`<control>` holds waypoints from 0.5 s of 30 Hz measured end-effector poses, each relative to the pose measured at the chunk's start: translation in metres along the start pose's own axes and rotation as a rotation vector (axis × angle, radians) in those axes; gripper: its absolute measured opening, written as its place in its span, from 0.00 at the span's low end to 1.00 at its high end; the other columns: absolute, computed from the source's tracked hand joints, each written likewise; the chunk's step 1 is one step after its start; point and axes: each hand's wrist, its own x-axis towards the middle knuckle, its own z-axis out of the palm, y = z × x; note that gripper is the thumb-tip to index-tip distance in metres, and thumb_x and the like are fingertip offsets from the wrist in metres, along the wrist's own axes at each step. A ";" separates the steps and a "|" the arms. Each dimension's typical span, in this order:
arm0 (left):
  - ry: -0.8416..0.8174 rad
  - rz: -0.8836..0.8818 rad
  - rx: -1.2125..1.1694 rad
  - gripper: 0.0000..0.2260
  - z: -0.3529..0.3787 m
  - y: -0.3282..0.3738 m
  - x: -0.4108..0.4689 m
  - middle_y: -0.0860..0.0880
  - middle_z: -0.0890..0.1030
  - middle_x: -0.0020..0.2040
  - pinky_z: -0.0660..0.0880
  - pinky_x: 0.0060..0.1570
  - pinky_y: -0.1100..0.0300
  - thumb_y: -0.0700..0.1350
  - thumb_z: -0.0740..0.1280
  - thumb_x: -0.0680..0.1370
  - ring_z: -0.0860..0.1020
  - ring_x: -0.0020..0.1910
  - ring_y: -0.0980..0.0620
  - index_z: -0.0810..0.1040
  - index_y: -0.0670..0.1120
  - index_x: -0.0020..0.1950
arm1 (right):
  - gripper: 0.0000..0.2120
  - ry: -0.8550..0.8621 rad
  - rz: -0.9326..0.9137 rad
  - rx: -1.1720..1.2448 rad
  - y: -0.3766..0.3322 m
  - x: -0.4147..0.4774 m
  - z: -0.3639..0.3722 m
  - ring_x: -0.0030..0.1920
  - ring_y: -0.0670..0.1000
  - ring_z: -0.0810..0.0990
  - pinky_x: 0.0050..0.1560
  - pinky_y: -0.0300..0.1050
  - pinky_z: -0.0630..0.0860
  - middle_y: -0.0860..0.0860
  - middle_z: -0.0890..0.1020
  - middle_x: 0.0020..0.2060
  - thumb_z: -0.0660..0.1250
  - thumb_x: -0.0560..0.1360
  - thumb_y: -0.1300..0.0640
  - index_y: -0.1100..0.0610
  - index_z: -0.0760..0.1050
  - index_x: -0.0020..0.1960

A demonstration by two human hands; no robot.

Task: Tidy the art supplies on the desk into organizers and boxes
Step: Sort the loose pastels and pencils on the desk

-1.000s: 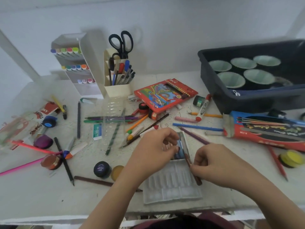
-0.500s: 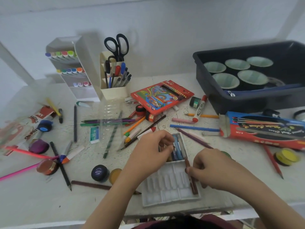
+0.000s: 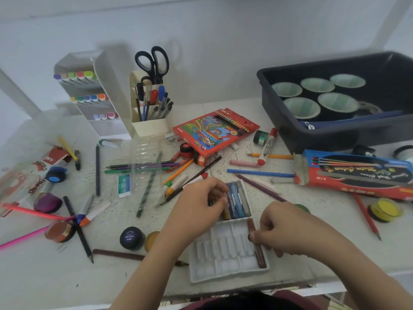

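Head view: we note the white pastel tray (image 3: 223, 249) at the near edge of the bench (image 3: 44, 276), between both hands; right hand (image 3: 290, 229), fingers clamped on the brown pastel stick (image 3: 261, 258), which lies in the tray's rightmost slot; left hand (image 3: 196, 209), fingers curled over the blue pastels (image 3: 238, 202) in the tray's far half; whether they pinch one we cannot tell; black paint pot (image 3: 131, 238) left of the tray; dark bin (image 3: 324, 135) far right.
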 end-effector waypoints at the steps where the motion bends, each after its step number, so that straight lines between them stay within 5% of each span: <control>1: 0.000 0.001 0.003 0.08 0.000 0.001 0.001 0.58 0.80 0.40 0.68 0.38 0.77 0.40 0.69 0.74 0.76 0.42 0.67 0.78 0.54 0.46 | 0.20 0.000 0.005 -0.002 0.001 0.000 0.000 0.18 0.37 0.71 0.28 0.35 0.68 0.44 0.75 0.18 0.65 0.74 0.43 0.53 0.72 0.28; 15: -0.061 0.073 -0.053 0.08 0.018 0.019 0.026 0.56 0.81 0.38 0.69 0.37 0.75 0.39 0.69 0.73 0.77 0.38 0.65 0.79 0.53 0.44 | 0.22 -0.022 -0.056 0.209 0.017 -0.014 -0.005 0.19 0.43 0.73 0.23 0.35 0.69 0.47 0.77 0.20 0.62 0.74 0.38 0.55 0.73 0.33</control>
